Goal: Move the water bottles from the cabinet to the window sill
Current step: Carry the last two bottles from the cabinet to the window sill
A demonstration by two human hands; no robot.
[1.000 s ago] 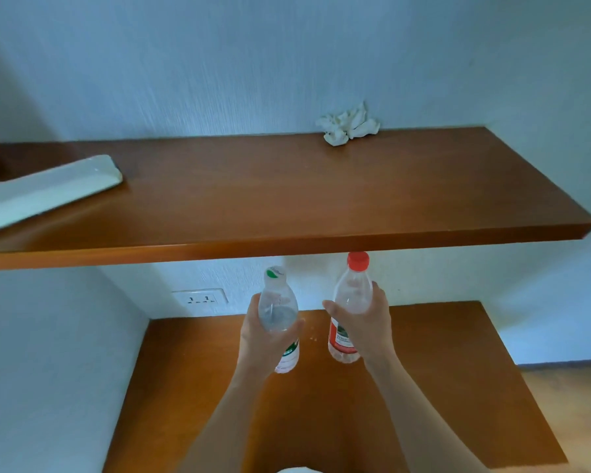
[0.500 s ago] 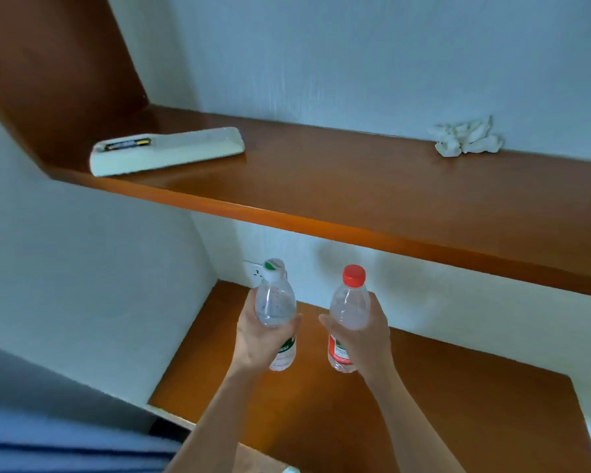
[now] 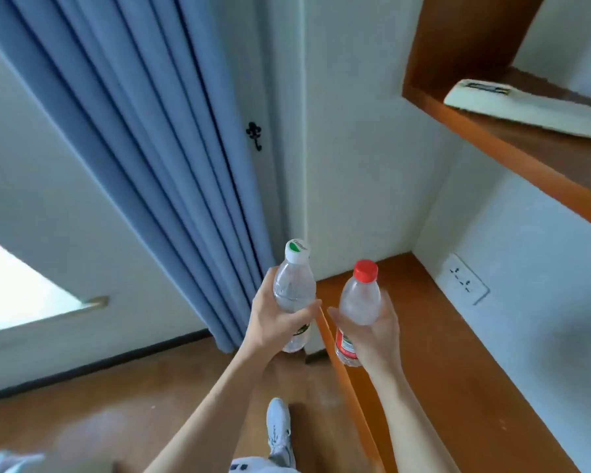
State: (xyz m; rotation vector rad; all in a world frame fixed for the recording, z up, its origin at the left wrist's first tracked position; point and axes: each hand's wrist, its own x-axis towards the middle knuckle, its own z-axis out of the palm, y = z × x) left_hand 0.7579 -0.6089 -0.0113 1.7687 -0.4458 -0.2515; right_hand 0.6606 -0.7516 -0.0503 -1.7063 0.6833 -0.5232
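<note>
**Two bottles carried upright, one per hand**

A clear plastic water bottle with a white-and-green cap [image 3: 294, 288] is gripped round its middle by the left hand [image 3: 270, 322]. A clear plastic water bottle with a red cap [image 3: 360, 298] is clasped likewise by the right hand [image 3: 372, 332]. Both are held in the air, just beside each other, at the edge of the brown wooden cabinet shelf [image 3: 423, 353]. They are judged light, thin-walled, easily dented and slightly slick, so a gentle mid-body hold is advised.
</note>
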